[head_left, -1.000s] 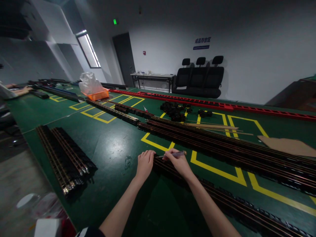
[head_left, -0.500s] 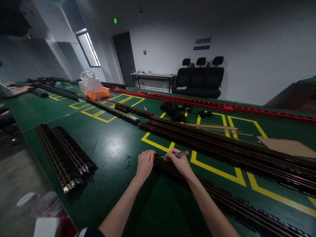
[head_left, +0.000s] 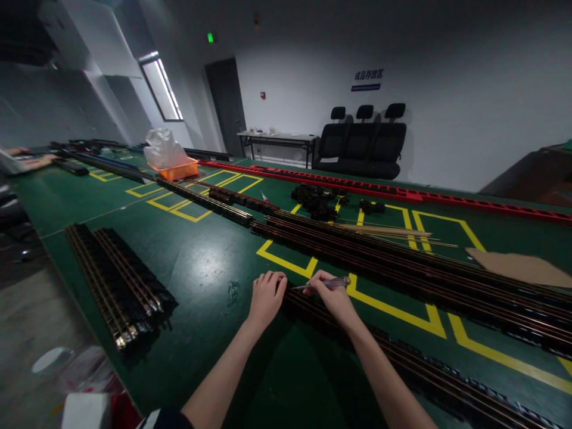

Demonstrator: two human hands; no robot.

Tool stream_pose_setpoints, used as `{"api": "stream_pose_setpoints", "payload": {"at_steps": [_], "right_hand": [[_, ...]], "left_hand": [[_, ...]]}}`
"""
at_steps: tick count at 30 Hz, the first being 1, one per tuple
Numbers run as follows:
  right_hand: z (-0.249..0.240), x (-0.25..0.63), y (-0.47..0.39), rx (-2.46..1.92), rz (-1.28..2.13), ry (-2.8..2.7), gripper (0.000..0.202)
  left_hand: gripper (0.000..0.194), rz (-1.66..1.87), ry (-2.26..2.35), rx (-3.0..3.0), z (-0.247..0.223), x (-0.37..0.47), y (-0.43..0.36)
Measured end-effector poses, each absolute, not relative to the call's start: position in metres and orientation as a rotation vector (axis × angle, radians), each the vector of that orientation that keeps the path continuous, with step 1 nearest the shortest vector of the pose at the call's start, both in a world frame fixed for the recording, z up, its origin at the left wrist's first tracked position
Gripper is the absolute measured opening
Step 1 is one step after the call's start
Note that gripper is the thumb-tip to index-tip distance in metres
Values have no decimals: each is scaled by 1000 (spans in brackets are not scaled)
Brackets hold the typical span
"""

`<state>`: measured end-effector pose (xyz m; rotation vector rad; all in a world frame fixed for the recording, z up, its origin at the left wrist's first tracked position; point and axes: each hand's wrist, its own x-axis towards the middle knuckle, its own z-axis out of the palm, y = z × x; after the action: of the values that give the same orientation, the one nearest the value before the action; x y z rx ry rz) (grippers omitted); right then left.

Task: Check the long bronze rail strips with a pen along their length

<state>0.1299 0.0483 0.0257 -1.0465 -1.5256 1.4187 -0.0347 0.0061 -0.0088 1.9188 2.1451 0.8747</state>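
A long dark strip with copper-coloured rods [head_left: 415, 369] runs slantwise over the green table towards my hands. My left hand [head_left: 267, 297] is closed over the strip's far end, its fingers pressed together; the part under them is hidden. In my right hand [head_left: 329, 298] is a slim screwdriver [head_left: 338, 282] with a see-through handle, held almost level like a pen. Its shaft points left at the strip, close to my left fingers. Whether the tip touches the strip is too small to tell.
Behind my hands lies a bundle of similar dark strips [head_left: 379, 256]. More strips [head_left: 118, 280] lie at the left. Further back are black parts [head_left: 313, 199], cardboard [head_left: 521, 266], a red rail [head_left: 357, 186] and an orange bin [head_left: 179, 171]. Another person's hand [head_left: 40, 161] shows far left.
Both hands have shifted slightly to the right, and the screwdriver has moved with my right hand. My left hand stays on the strip's end.
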Motion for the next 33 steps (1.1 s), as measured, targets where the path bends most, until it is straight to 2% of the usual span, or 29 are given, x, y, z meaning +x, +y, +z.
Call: {"api": "stream_pose_setpoints", "payload": {"at_steps": [14, 23, 33], "right_hand": [[37, 152, 39, -1117, 1474, -1520, 22], [31, 158, 41, -1040, 1472, -1476, 20], [32, 161, 42, -1036, 1465, -1451, 19]], "left_hand": [[19, 1098, 1983, 2248, -11, -29, 2], [29, 862, 1866, 2394, -12, -27, 0], [31, 815, 1846, 2353, -2, -25, -3]]}}
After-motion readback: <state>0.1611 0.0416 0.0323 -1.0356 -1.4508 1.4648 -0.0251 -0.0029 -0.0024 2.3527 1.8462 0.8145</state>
